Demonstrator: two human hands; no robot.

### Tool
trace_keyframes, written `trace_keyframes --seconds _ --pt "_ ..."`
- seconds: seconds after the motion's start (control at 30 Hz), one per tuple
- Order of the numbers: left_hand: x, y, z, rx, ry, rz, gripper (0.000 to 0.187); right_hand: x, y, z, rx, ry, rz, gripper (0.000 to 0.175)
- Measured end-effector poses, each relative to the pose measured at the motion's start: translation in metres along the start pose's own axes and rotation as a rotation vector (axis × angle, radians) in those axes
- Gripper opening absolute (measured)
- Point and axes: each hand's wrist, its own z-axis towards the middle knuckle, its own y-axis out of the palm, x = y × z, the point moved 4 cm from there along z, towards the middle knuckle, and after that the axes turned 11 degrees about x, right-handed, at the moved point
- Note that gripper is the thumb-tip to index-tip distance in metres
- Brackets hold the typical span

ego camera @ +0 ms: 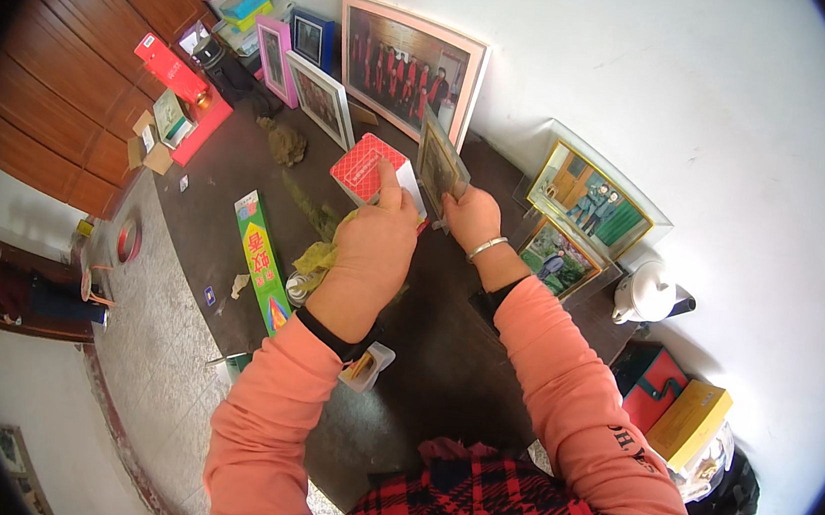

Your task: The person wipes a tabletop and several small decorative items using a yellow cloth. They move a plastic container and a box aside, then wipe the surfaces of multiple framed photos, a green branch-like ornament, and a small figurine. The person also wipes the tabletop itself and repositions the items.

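Note:
My left hand (378,242) has a crumpled yellow cloth (318,257) bunched under its fingers. Its forefinger lies on the red patterned face of a red-and-white cardboard box (370,168); whether it also bears the box's weight is hidden. My right hand (473,217), with a silver bangle at the wrist, pinches the lower edge of a small picture frame (439,158) held upright and seen at a slant. Just behind that frame, a large pink-edged group photo (406,68) leans on the wall. Beside my left wrist lie a long green box (261,260) and a metal can (297,287).
The dark tabletop (448,352) also bears a white framed photo (319,101), a brown rock-like lump (285,142), two gold-edged photos (591,197) and a white teapot (644,291). A small plastic container (368,367) sits near my left forearm. Another person (39,294) is across the room.

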Motion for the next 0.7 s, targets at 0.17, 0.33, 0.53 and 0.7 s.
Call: trace_keyframes --seconds 0.17,0.33,0.53,0.7 --pt "0.000 0.002 -0.002 0.094 0.034 0.114 0.043 0.001 -0.008 -0.017 0.045 -0.025 -0.073 0.022" --pt "-0.002 0.007 -0.004 0.143 0.069 0.165 0.043 0.006 -0.016 -0.037 0.083 -0.038 -0.024 0.022" --pt "-0.004 0.010 -0.006 0.139 0.075 0.197 0.043 0.011 -0.023 -0.059 0.110 -0.034 -0.064 0.020" --pt "-0.005 0.007 -0.006 0.119 0.054 0.164 0.042 0.010 -0.036 -0.072 0.092 0.006 -0.053 0.029"
